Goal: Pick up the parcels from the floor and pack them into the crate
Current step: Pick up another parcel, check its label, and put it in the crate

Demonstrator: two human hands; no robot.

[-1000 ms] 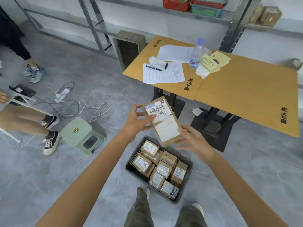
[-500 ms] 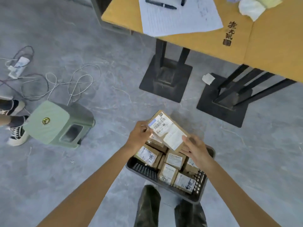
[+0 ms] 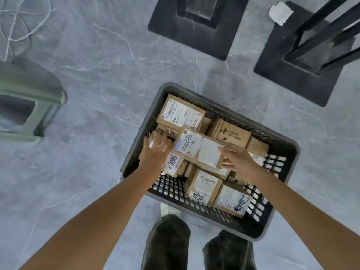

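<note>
I am holding a parcel [image 3: 196,151] atop the others in the crate [image 3: 140,137], my right hand [image 3: 239,160] pinching its right end and my left hand [image 3: 155,151] lying open at its left end, on a grey marbled floor [image 3: 97,94] near black table bases [image 3: 194,36] and a green stool [image 3: 29,106].

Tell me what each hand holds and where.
The right hand pinches the top parcel by its right end; the left hand, fingers straight beside the other end, holds nothing.
</note>
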